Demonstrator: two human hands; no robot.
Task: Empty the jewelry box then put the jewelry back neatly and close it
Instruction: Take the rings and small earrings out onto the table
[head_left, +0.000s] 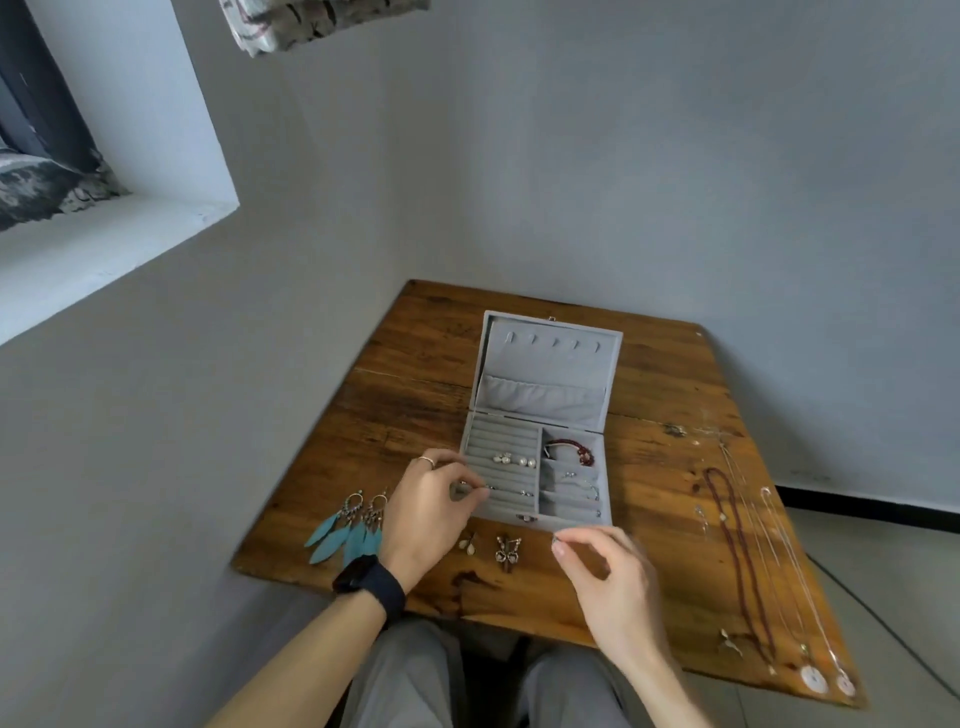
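Note:
A grey velvet jewelry box (540, 415) stands open in the middle of the wooden table (649, 395), lid leaning back. Pearl earrings (513, 460) sit in its ring rolls and a dark red bracelet (570, 450) lies in the top right compartment. My left hand (436, 506) is at the box's left front corner and pinches a small ring over the ring rolls. My right hand (605, 569) hovers in front of the box and pinches a tiny piece of jewelry between thumb and forefinger.
Two teal feather earrings (350, 527) lie left of my left hand. Small pearl drops (467, 543) and dark metal earrings (508, 553) lie in front of the box. A dark red bead necklace (737, 561) and thin silver chains (795, 571) stretch along the table's right side.

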